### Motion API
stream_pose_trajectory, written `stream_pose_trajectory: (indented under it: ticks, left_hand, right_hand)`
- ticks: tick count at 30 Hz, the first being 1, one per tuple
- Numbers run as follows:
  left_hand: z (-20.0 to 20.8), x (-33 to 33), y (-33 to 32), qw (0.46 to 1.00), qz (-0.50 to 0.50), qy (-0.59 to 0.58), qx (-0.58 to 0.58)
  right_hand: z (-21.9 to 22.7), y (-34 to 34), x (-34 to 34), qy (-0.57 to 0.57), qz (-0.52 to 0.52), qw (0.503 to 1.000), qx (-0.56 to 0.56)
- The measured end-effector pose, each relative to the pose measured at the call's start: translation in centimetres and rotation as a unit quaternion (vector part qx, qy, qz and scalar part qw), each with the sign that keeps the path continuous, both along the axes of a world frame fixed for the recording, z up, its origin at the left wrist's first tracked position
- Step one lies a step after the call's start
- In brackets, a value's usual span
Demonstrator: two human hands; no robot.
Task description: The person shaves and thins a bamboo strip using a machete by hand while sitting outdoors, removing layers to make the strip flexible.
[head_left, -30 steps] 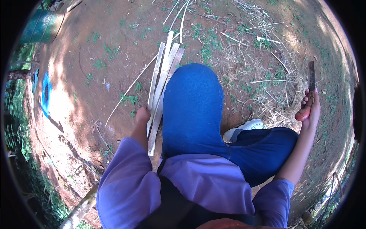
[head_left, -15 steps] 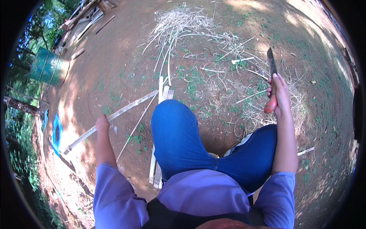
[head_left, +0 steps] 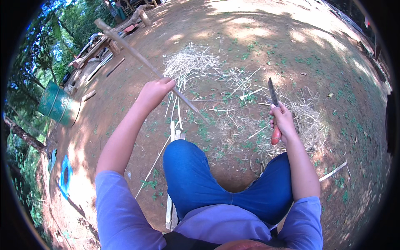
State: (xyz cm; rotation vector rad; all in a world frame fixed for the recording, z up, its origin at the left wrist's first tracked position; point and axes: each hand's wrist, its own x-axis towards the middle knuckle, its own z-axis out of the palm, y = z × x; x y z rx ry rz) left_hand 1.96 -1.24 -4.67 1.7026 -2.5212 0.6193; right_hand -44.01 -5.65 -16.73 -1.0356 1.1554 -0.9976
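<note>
Raised ahead of my left knee, my left hand (head_left: pixel 156 93) is closed around a long strip of split bamboo (head_left: pixel 133 52). The strip slants from the upper left down toward the middle, its lower tip in front of my knees. My right hand (head_left: pixel 284 123) grips a knife (head_left: pixel 273 93) above my right knee, with the dark blade pointing away and the red handle (head_left: pixel 276 136) showing below my fingers. Blade and strip are well apart. More pale strips (head_left: pixel 173 131) lie on the ground beside and under my left leg.
A heap of thin shavings (head_left: pixel 191 62) lies ahead, and more shavings (head_left: pixel 310 121) are scattered to the right. At the left are a green drum (head_left: pixel 59 103) and a blue object (head_left: pixel 65 177). Logs and boards (head_left: pixel 100 48) are piled at the far left.
My left hand has lifted the bamboo strip from low at the left up and forward, turning its slant. My right hand with the knife sits slightly lower and further left in view. The view has tilted up.
</note>
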Motion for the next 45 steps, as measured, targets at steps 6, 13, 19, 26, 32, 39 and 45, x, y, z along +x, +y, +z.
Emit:
stream_pose_trajectory:
  ticks: [6, 13, 19, 26, 32, 39, 45]
  left_hand:
    - [-2.4, -11.1, -4.6, 0.976, -0.150, 0.099, 0.122]
    - [-10.7, -18.5, -5.0, 0.899, -0.205, 0.377, 0.088]
    - [-12.8, -22.1, -2.9, 0.812, -0.234, 0.491, 0.209]
    - [-12.5, -22.3, -2.0, 0.744, -0.243, 0.546, 0.300]
    - [-12.7, -21.5, -2.2, 0.674, -0.229, 0.586, 0.387]
    - [-7.0, -17.9, -0.8, 0.751, -0.164, 0.512, 0.384]
    - [-1.5, -19.6, -3.3, 0.629, -0.172, 0.750, 0.113]
  right_hand:
    - [-0.4, -0.3, -0.3, 0.003, -0.007, 1.000, 0.011]
    - [-1.2, -1.0, 1.7, 0.005, -0.051, 0.998, -0.042]
    - [0.1, -0.1, 3.3, -0.019, -0.023, 0.992, -0.124]
    - [2.2, 0.3, 4.2, -0.092, -0.013, 0.988, -0.120]
    - [2.8, 1.1, 4.7, -0.124, 0.041, 0.986, -0.101]
    - [3.1, 1.7, 5.0, -0.094, 0.020, 0.990, -0.107]
    - [3.3, 1.7, 5.5, -0.078, 0.031, 0.991, -0.100]
